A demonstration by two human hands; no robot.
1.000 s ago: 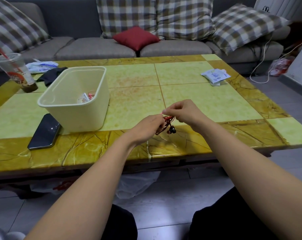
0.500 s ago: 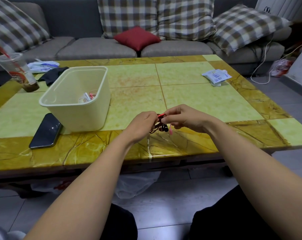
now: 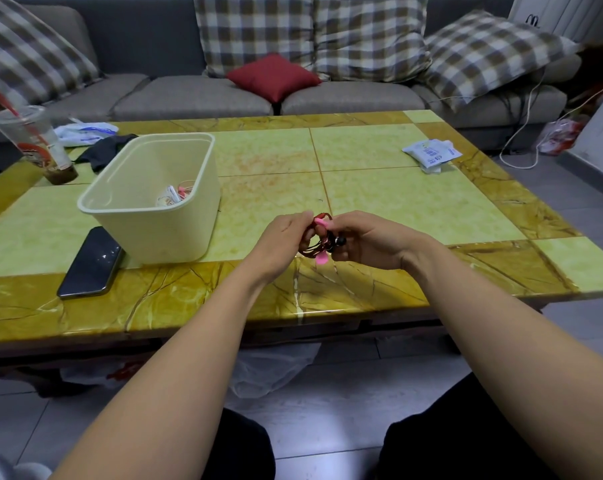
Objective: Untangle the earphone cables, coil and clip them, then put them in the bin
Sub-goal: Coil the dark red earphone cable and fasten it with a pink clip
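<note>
A small coil of red earphone cable (image 3: 315, 247) with black earbuds hangs between my two hands just above the table's front part. A pink clip (image 3: 320, 223) sits over the coil, its lower end poking out below. My left hand (image 3: 282, 241) grips the coil's left side. My right hand (image 3: 365, 241) pinches the clip and the coil's right side. To the left stands the cream bin (image 3: 144, 216), with other clipped earphones (image 3: 175, 197) lying inside it.
A black phone (image 3: 91, 263) lies in front of the bin. A plastic drink cup (image 3: 33, 143), a dark cloth (image 3: 106, 152) and a white bag (image 3: 81, 133) sit at the far left. A tissue pack (image 3: 431, 154) lies far right. A sofa stands behind the table.
The pink clip has come up around the coil and now wraps over its top. Both hands have stayed close together over the table's front part.
</note>
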